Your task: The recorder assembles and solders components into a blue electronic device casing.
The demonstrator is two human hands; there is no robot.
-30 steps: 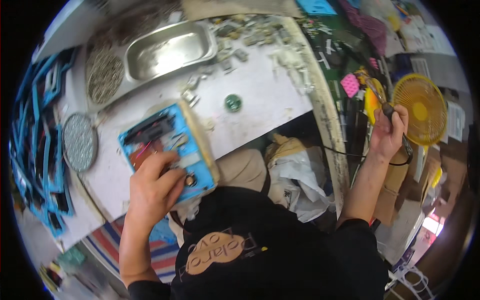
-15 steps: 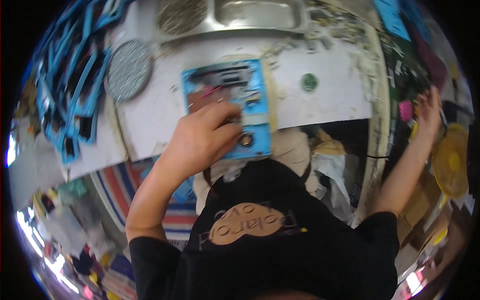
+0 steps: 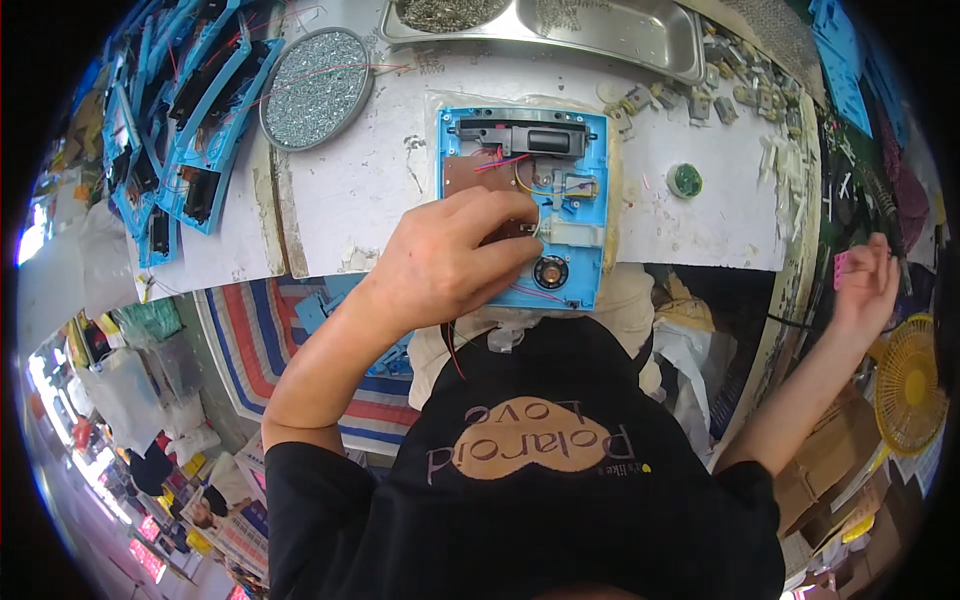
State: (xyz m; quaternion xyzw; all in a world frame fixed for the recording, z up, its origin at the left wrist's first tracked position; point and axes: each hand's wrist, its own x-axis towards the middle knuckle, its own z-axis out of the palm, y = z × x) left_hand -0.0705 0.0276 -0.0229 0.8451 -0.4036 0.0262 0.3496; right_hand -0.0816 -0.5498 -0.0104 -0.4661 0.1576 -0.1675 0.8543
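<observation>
An open blue plastic casing (image 3: 583, 150) lies on the white tabletop (image 3: 350, 195), showing a brown circuit board (image 3: 465, 172), thin coloured wires and a small round speaker (image 3: 550, 272). My left hand (image 3: 450, 265) rests on its lower left part with the fingers curled onto the board. My right hand (image 3: 865, 285) is stretched far out to the right, past the table's edge, beside a small pink piece (image 3: 840, 268). A thin black cord (image 3: 790, 321) runs toward that hand. Whether it holds anything cannot be made out.
A steel tray (image 3: 600, 30) and a round dish of small metal bits (image 3: 315, 88) stand at the back. Several blue casings (image 3: 190, 120) are stacked at the left. A green round part (image 3: 685, 180), loose grey parts (image 3: 720, 95) and a yellow fan (image 3: 910, 385) are on the right.
The view has swung so the casing sits square in front of me. My left hand stays on it. My right hand, which held a yellow tool near the fan, has lifted toward the table's right edge.
</observation>
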